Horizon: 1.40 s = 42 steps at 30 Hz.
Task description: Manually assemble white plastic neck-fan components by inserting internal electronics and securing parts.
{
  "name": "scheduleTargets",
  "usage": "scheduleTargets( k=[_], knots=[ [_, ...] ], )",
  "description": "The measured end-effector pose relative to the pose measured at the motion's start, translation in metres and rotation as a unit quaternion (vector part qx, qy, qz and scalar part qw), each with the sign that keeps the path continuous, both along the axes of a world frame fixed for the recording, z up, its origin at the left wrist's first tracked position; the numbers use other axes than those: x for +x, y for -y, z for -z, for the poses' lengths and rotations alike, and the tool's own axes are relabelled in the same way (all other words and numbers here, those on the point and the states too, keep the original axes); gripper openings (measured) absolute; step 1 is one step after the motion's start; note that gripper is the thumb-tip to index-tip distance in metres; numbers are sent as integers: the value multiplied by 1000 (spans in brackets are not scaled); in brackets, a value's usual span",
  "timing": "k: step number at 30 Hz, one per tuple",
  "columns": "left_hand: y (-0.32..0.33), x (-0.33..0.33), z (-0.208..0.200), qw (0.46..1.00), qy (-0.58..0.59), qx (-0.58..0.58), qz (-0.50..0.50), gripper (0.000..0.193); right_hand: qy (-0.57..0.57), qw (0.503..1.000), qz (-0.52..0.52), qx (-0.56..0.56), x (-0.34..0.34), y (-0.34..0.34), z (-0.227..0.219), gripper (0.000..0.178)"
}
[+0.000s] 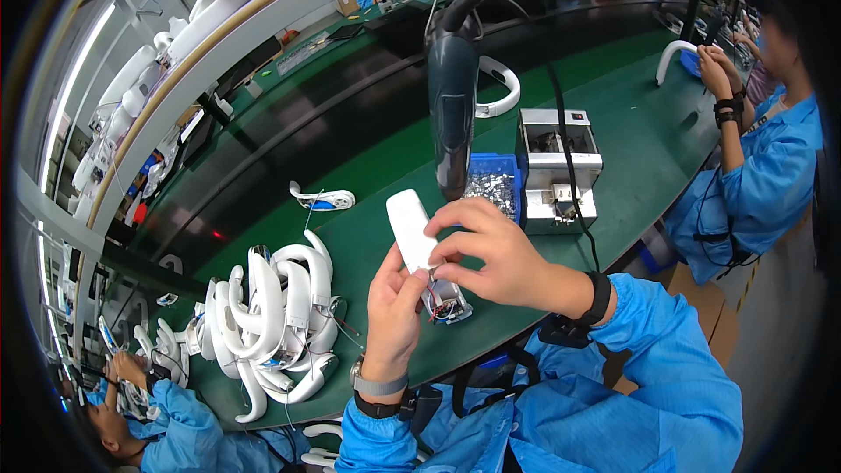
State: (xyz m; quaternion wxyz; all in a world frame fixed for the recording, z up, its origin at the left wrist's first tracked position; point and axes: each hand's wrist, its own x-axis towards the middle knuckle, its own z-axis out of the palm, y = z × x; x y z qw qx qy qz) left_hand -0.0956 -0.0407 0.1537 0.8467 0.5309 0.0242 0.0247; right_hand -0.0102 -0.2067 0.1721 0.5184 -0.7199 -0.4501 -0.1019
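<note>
My left hand (392, 311) is closed around a long white plastic housing (409, 221), tilted with its rounded end pointing away from me. Thin red and dark wires (433, 300) and a small metallic part show at the housing's near, opened end. My right hand (499, 254) comes in from the right, its index fingertip close to the housing's side. Its thumb and another finger pinch together at the wired end; whatever small piece is between them is too hidden to name. Just beyond the right hand hangs a dark electric screwdriver (451, 114), tip down.
A blue bin (519, 177) of small metal parts stands beside a silver boxy machine (561, 221) with a black cable across it. White curved housings (272, 315) are heaped on the green table at left. A rail and loaded shelf run along the left. Co-workers sit on both sides.
</note>
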Motion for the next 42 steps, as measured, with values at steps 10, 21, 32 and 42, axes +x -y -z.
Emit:
scheduleTargets(
  k=[10, 21, 32, 42],
  knots=[
    [2, -2, -2, 999, -20, 29, -12, 55, 314, 949, 28, 9, 10, 2, 10, 22],
    [7, 2, -4, 999, 5, 37, -8, 55, 359, 932, 36, 28, 14, 5, 9, 22],
    [1, -2, -8, 999, -29, 15, -40, 46, 78, 984, 79, 141, 43, -20, 5, 25],
    [-24, -67, -23, 984, -66, 17, -164, 46, 27, 959, 157, -233, 174, -211, 108, 33]
  ],
)
